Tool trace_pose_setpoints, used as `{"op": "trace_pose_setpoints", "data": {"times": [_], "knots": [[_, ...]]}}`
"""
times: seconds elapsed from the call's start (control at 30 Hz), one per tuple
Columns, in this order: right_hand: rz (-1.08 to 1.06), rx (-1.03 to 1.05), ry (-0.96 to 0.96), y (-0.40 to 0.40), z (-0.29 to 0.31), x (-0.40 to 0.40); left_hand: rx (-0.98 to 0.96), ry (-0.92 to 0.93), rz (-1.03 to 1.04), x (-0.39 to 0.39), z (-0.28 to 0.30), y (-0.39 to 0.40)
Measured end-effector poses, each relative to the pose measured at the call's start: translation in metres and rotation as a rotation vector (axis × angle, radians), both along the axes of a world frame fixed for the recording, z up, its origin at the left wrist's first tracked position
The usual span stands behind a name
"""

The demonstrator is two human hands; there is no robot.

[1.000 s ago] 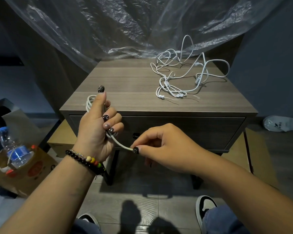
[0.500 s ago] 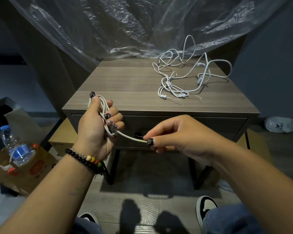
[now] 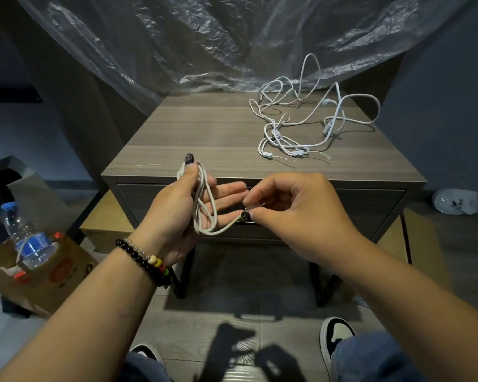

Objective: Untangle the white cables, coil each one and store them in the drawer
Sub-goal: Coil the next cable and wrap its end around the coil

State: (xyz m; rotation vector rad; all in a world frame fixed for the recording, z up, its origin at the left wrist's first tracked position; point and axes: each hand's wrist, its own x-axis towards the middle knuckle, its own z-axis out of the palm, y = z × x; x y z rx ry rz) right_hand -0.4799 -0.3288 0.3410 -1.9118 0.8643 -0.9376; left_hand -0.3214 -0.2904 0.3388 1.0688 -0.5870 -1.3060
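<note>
- Coiling is the step in hand, as I judge it: my left hand (image 3: 189, 216) carries the coiled cable (image 3: 203, 205) looped over the palm, thumb hooked through the top of the loops, fingers straight and spread toward 3 o'clock.
- Right hand (image 3: 293, 216) has its grip pinched together on the cable's free end (image 3: 244, 215), thumb and forefinger clamped on the tip just off the left fingertips.
- To do this well, I would feed that short tail around or through the loops with light tension, then curl the left fingers before letting go, or the loops will likely spring apart.
- Remaining white cables (image 3: 309, 125) lie tangled on the worktop (image 3: 204, 133) at about 1 o'clock from my hands, well apart from them, untouched.
- Drawer (image 3: 356, 210) sits under the worktop's front edge, directly behind my hands, and looks closed; it must be opened before storing anything.
- Surface is grey-brown wood grain on dark metal legs.
- Crumpled clear plastic sheeting (image 3: 204, 45) hangs at 12 o'clock behind it.
- Water bottle (image 3: 25, 238) stands in a brown paper bag (image 3: 53, 279) at 9 o'clock on the floor; a white shoe (image 3: 458, 201) lies at 3 o'clock.
</note>
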Motion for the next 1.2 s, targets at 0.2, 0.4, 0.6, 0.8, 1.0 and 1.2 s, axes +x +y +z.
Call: {"op": "trace_pose_setpoints", "data": {"times": [0.2,0.4,0.6,0.8,1.0,1.2], "knots": [[-0.051,-0.106,-0.001,0.002,-0.002,0.001,0.027,-0.065,-0.048,-0.007,0.000,0.004],[-0.001,-0.016,-0.013,-0.003,-0.003,-0.001,0.085,-0.151,-0.073,-0.010,-0.001,0.005],[0.042,0.003,-0.022,-0.002,0.001,-0.001,0.142,-0.151,-0.104,-0.011,-0.004,0.004],[0.126,0.026,-0.043,-0.001,-0.001,0.000,0.151,-0.248,-0.174,-0.014,-0.008,0.004],[0.034,-0.269,0.063,-0.009,-0.004,-0.001,0.107,-0.309,-0.203,-0.017,-0.010,0.002],[-0.153,-0.264,0.082,-0.030,-0.006,-0.009,0.021,-0.238,-0.218,-0.017,-0.009,0.001]]}}
